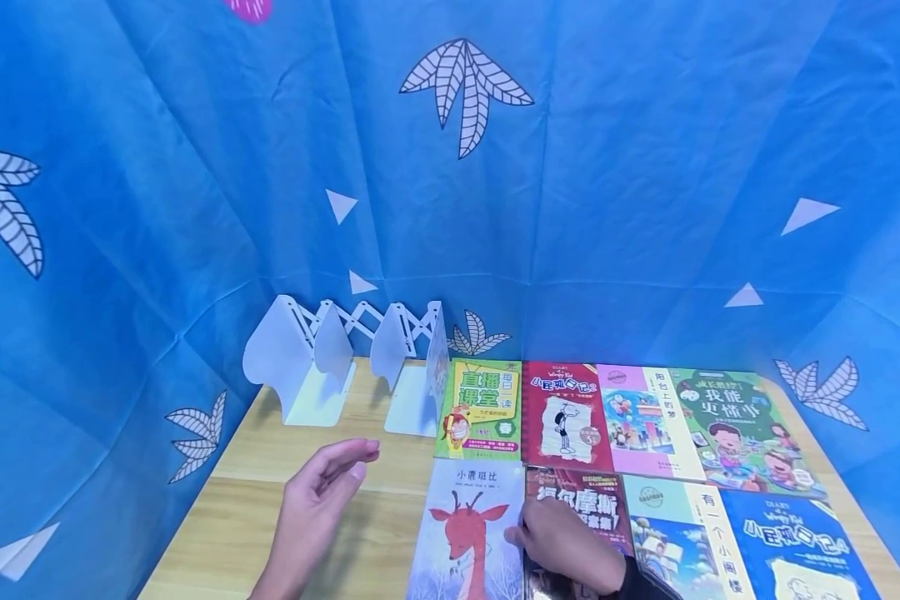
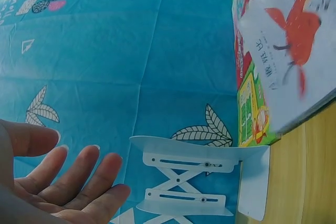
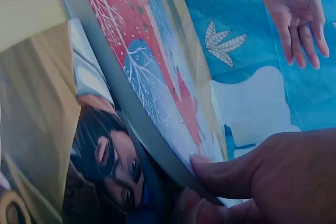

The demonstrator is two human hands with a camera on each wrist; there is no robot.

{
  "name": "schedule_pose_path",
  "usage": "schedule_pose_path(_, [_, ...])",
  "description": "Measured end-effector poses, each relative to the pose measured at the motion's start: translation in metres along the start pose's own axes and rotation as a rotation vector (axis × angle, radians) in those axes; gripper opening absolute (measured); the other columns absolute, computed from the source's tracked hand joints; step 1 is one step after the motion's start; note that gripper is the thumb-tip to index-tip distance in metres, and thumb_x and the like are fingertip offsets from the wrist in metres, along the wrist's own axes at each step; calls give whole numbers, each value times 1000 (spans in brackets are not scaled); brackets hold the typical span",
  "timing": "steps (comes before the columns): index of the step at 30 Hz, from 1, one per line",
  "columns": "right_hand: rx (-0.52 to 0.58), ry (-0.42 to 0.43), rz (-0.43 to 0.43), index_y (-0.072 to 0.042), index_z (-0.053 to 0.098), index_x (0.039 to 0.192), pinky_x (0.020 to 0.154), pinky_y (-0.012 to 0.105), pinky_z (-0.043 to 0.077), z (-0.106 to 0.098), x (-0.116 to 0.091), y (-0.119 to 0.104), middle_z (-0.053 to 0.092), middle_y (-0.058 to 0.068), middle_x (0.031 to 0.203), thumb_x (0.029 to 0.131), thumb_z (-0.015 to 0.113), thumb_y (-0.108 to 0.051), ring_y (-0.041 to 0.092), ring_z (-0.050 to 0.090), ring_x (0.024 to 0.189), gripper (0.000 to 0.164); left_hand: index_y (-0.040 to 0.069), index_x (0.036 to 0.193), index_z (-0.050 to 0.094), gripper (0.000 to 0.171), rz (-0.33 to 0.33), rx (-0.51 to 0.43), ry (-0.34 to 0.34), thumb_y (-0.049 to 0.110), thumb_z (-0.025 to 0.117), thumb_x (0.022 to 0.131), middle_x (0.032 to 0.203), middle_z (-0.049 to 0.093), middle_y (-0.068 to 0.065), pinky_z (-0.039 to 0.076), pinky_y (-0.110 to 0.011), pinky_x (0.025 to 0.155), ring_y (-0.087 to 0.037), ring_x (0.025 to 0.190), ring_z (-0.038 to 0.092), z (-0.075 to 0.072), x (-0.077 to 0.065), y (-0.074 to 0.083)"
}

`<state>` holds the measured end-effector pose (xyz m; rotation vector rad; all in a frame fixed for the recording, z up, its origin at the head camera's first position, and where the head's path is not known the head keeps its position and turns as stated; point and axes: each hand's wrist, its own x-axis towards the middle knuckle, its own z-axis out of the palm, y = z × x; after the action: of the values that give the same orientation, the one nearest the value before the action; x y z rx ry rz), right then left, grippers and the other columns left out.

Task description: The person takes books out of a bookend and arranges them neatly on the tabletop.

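Note:
A picture book [image 1: 465, 537] with a red deer on its pale cover lies in the front row in the head view. My right hand [image 1: 570, 542] pinches its right edge, thumb on the cover and fingers at the underside. In the right wrist view, that edge of the deer book [image 3: 142, 72] is lifted a little beside a neighbouring dark-covered book [image 3: 113, 166]. My left hand [image 1: 318, 500] hovers left of the deer book, holding nothing. The left wrist view shows the left hand [image 2: 68, 182] with fingers loosely spread, near a white expandable bookend [image 2: 184, 153].
The same bookend [image 1: 333, 350] stands at the table's back left, its dividers spread. Several books lie flat in two rows on the right, among them a yellow-green one [image 1: 483, 408] and a red one [image 1: 566, 417]. A blue patterned cloth [image 1: 607, 167] hangs behind.

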<state>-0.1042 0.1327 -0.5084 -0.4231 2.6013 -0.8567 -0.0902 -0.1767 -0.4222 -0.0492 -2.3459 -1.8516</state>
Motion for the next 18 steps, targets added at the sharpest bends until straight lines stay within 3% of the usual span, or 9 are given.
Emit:
schedule_pose_path(4, [-2, -20, -3, -15, 58, 66, 52, 24, 33, -1, -2, -1, 36, -7, 56, 97, 71, -27, 12, 41, 50, 36, 4, 128, 66, 26, 26, 3, -1, 7, 63, 102, 125, 75, -11, 57, -15, 98, -6, 114, 72, 0, 1, 0])
schedule_pose_path(8, [-127, 80, -88, -15, 55, 61, 50, 24, 34, 2, -3, 1, 38, -7, 53, 97, 67, -20, 9, 41, 48, 38, 4, 129, 66, 28, 3, -3, -13, 8, 64, 102, 126, 75, -10, 57, -15, 99, -7, 114, 72, 1, 2, 0])
schedule_pose_path(12, [-198, 139, -102, -15, 60, 65, 52, 25, 36, 1, -4, 2, 44, -8, 54, 97, 67, -18, 7, 43, 51, 33, 6, 131, 65, 28, -39, 15, -16, 10, 64, 103, 129, 74, -11, 56, -15, 100, -6, 116, 71, 1, 1, -1])
schedule_pose_path(16, [-203, 151, -108, -17, 70, 87, 60, 24, 44, 3, -5, -6, 56, -11, 70, 96, 72, -34, 4, 49, 64, 20, 7, 131, 66, 29, -66, 25, -27, 11, 64, 102, 129, 73, -10, 57, -16, 100, -6, 116, 71, 0, 1, -2])
schedule_pose_path(18, [-268, 132, -176, -19, 71, 106, 72, 27, 54, 5, -4, -11, 64, -11, 91, 96, 70, -50, 5, 56, 81, 33, 7, 130, 66, 28, -72, 20, -35, 11, 65, 102, 129, 74, -9, 57, -16, 100, -6, 116, 71, 1, 1, -2])
